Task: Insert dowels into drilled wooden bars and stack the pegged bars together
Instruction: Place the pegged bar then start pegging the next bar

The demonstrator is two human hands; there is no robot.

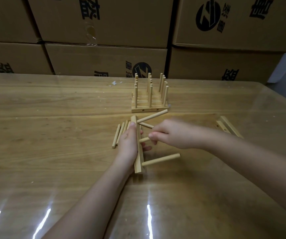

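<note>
left hand (128,144) grips the bar (138,158); right hand (170,135) pinches a dowel (144,139) at the bar, likely to jam if angled.

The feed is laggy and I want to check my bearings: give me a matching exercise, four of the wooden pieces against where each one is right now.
Things:
1. drilled bar
2. middle dowel
3. pegged stack
4. spare bars

Places:
A. lying far to the right, untouched
B. gripped by the left hand, on edge
C. behind the hands, pegs upright
D. pinched by the right hand at the bar

Pairs: 1-B, 2-D, 3-C, 4-A
</note>
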